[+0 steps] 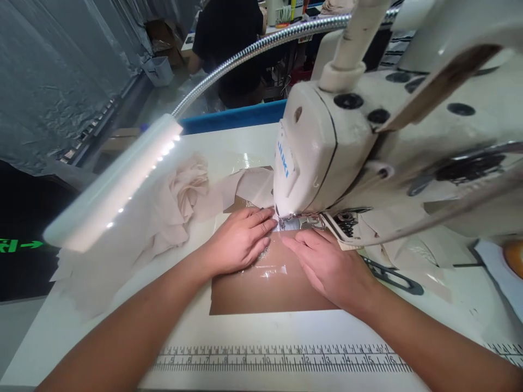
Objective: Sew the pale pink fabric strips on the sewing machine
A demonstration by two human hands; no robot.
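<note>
At the foot of the sewing machine (310,141), two bare hands rest on a brown sheet (261,296).
The left hand (241,239) lies flat, palm down, its fingers close together and pressed on the work just left of the presser foot (283,222); the right hand (327,261) has its fingers curled, the index finger reaching toward the foot, and whether it pinches anything I cannot tell. The brown sheet lies under both hands on the white table (245,329), its near edge above a printed ruler (265,359). Pale cloth (183,190) sits bunched to the left, partly behind a lit lamp (114,182) on a bendy metal hose (253,49). A grey slotted tool (394,284) lies beyond the right wrist. Farther back is a person in a dark top (229,43).
</note>
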